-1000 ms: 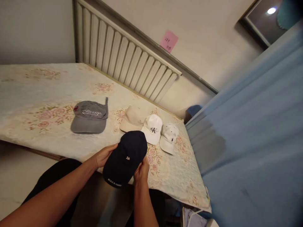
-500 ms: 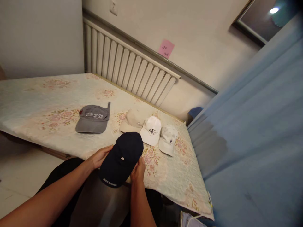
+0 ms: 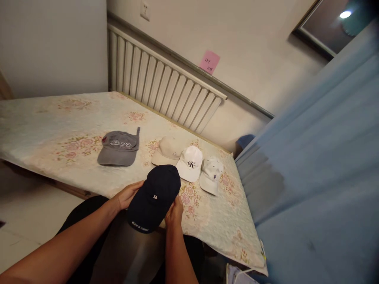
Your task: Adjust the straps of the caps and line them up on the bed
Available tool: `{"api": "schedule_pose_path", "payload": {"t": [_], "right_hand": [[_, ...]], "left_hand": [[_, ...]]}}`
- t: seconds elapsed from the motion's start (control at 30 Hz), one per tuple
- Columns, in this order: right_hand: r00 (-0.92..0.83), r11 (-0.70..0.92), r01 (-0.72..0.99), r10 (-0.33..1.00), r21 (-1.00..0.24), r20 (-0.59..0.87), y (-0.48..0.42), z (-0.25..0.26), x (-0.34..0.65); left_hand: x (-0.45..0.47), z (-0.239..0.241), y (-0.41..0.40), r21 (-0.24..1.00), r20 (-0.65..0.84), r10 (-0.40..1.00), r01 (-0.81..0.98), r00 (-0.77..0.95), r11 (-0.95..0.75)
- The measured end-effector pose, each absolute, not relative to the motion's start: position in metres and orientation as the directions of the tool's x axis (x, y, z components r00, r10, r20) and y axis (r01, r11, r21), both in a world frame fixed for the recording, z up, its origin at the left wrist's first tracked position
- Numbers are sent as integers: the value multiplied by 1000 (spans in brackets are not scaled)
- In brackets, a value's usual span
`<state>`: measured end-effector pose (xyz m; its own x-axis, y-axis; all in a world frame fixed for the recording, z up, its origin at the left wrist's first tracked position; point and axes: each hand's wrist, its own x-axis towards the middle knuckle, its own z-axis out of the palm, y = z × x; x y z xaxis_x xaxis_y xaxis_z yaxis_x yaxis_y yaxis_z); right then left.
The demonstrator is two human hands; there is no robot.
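Observation:
Between my two hands I hold a dark navy baseball cap (image 3: 156,197), its brim pointing down towards me, with a small white emblem in front and white lettering along the brim edge. My left hand (image 3: 128,195) grips its left side; my right hand (image 3: 174,213) grips its right side, some fingers hidden beneath it. Just beyond, on the bed, a beige cap (image 3: 167,150), a white cap with black CK letters (image 3: 190,163) and a white cap with a small dark logo (image 3: 211,175) sit in a row. Farther left lies a grey cap (image 3: 118,149) with white script.
The caps rest on a floral bed cover (image 3: 85,118). A white radiator (image 3: 160,79) runs along the wall behind it, below a pink note (image 3: 210,62). Blue curtains (image 3: 310,165) hang at the right. A framed picture (image 3: 325,27) is at upper right.
The view has shifted slightly, so everything appears a little further right. Both hands keep hold of the navy cap, which stays in nearly the same pose.

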<state>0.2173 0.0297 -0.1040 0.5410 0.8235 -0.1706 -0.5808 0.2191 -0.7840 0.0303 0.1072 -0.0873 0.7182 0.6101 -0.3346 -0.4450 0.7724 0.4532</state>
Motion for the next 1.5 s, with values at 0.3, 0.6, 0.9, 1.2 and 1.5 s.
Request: {"api": "schedule_pose_path", "payload": {"t": [0.3, 0.6, 0.9, 1.2, 1.5], "right_hand": [[539, 233, -570, 829, -787, -145, 30, -100, 215], [521, 226, -590, 840, -775, -152, 30, -100, 215], [500, 222, -615, 852, -757, -157, 28, -98, 215], [527, 216, -562, 837, -798, -145, 26, -93, 213], [516, 229, -585, 845, -778, -139, 27, -97, 214]], "left_hand": [[30, -83, 106, 437, -325, 577, -422, 749, 794], [29, -88, 108, 382, -336, 532, -404, 777, 831], [28, -89, 108, 411, -325, 546, -405, 773, 817], [29, -91, 109, 386, -338, 535, -405, 774, 829], [29, -91, 109, 403, -310, 538, -404, 784, 821]]}}
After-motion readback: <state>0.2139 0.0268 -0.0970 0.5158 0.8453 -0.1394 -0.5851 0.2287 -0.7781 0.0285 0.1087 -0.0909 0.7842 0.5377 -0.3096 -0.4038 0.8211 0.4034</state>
